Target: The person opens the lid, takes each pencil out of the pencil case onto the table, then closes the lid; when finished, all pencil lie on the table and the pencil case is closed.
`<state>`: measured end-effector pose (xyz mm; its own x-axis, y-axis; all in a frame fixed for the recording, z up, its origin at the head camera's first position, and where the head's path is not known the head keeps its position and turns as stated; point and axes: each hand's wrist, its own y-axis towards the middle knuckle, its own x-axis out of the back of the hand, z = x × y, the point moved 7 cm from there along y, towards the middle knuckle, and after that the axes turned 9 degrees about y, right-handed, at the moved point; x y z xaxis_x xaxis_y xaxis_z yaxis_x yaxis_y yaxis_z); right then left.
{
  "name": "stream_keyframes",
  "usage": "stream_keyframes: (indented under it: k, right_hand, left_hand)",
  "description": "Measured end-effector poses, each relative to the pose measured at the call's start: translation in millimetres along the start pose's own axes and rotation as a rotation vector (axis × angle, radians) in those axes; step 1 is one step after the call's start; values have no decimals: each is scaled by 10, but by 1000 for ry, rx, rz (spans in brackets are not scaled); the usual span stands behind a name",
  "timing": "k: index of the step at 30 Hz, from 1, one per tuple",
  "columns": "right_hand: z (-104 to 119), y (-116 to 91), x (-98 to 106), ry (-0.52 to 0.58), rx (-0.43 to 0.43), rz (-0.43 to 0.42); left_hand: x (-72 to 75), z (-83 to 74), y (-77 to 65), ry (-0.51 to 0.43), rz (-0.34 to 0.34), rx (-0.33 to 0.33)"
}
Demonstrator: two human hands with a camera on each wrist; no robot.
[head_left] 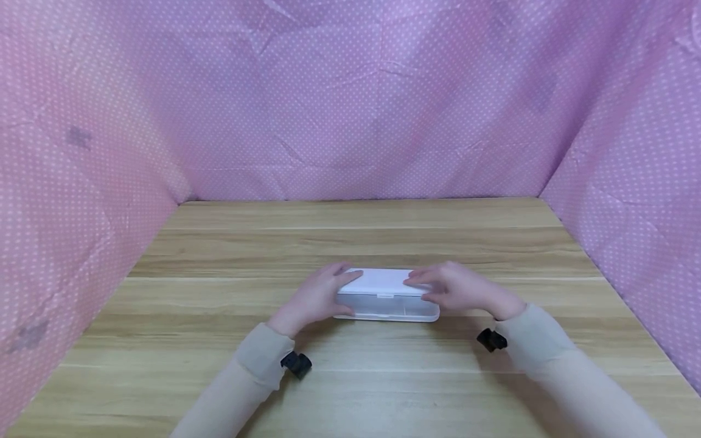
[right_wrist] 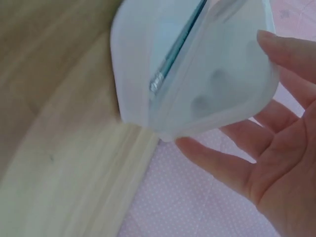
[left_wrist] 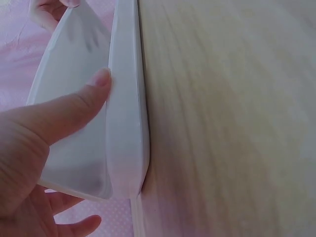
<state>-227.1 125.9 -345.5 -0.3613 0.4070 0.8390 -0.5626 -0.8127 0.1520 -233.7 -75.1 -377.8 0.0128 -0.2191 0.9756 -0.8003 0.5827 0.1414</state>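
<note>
A white pencil case lies lengthwise on the table, its hinged lid partly raised above the base. My left hand grips the case's left end. In the left wrist view the thumb rests at the base's front rim, with the other fingers behind the lid. At the right end my right hand holds the lid by its edge, fingertips on the rim and another finger at the lower corner. Inside the case, the right wrist view shows a slim teal pencil with a silvery end.
The wood-grain table runs back to a pink dotted cloth, which also hangs along both sides. A small black device sits at the left wrist, another black device at the right.
</note>
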Motion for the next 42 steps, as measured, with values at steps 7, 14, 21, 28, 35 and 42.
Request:
stream_keyframes:
  k: [7,14,21,28,35,42]
  right_hand:
    - [-67,37,87,101,-14,32]
    - [-257,37,186,238,-168,-25]
    - [-630,-10,293,373,-396,-277]
    - [-972,-52,318,517,-522,-482]
    - [-1195,-12,199,574,-667,-513]
    - [-1361,52,64,598,-816,-435]
  left_hand:
    - [84,1,-6,153,-73,68]
    - [145,-30,0,312,-123,87]
    - [105,24,-33,237,-102,130]
    - [0,167,-45,127,-38,237]
    - [-92,294,-68,34,45,316]
    - [-142,349,-89,-21,97,345]
